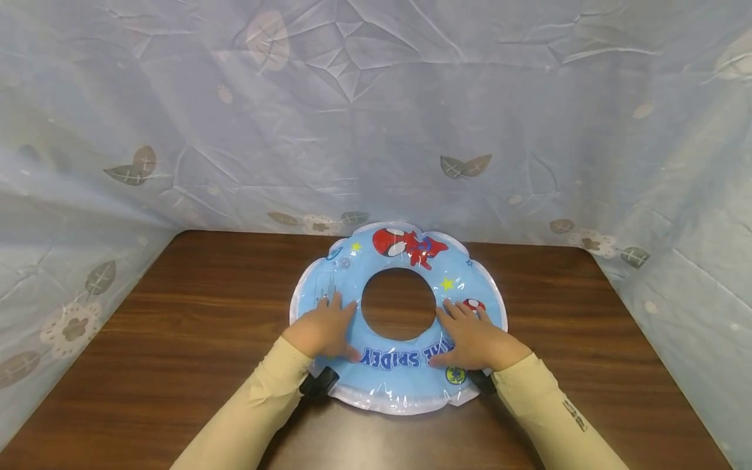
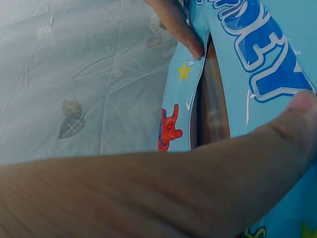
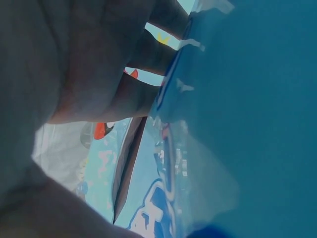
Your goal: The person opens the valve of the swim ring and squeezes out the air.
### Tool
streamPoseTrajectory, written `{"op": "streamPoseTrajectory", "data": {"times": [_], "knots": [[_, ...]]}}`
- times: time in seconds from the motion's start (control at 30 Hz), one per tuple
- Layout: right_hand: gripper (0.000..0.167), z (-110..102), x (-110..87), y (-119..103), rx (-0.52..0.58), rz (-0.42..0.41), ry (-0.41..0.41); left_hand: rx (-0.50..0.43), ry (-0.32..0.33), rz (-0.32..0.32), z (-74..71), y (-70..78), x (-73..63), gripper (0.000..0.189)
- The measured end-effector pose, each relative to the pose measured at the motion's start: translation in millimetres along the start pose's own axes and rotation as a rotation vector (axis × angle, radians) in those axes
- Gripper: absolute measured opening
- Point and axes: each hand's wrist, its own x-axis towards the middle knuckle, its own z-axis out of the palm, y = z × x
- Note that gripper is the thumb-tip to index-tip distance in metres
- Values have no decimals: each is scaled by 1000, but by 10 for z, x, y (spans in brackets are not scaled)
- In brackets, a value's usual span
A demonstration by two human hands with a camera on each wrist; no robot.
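We see the blue swim ring (image 1: 405,385) lying on the brown wooden table (image 1: 176,326), directly under both hands, its far edge near the patterned cloth (image 1: 399,130). Left hand (image 1: 330,328) rests on the ring's left part, fingers spread and pointing away, thumb by the end of the blue lettering (image 1: 390,359). Right hand (image 1: 472,339) rests on the right part, fingers spread too, tips beside the centre hole, thumb touching the lettering's other end. Grip is wide on both: we see no fingers curled round the ring, just contact from above. Hole sits between the hands; red figure (image 1: 405,245) lies beyond them, at the far side. Pale sleeves (image 1: 252,405) cover both forearms.
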Motion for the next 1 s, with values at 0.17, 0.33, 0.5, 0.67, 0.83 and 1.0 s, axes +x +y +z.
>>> {"op": "streamPoseTrajectory", "data": {"times": [0.17, 0.33, 0.5, 0.67, 0.83, 1.0], "knots": [[101, 9, 0, -5, 5, 9, -5, 2, -3, 2, 23, -6, 6, 99], [101, 8, 0, -8, 5, 7, -4, 8, 0, 5, 18, -6, 10, 99], [102, 8, -5, -11, 1, 6, -2, -3, 1, 4, 9, -4, -4, 99], [101, 6, -2, -16, -11, 3, 1, -1, 6, 8, 9, -11, -8, 99], [100, 2, 2, -16, -17, -1, 3, 4, 4, 5, 3, -13, 4, 99], [100, 2, 0, -11, -23, -5, 4, 3, 4, 6, 5, -11, 17, 100]]}}
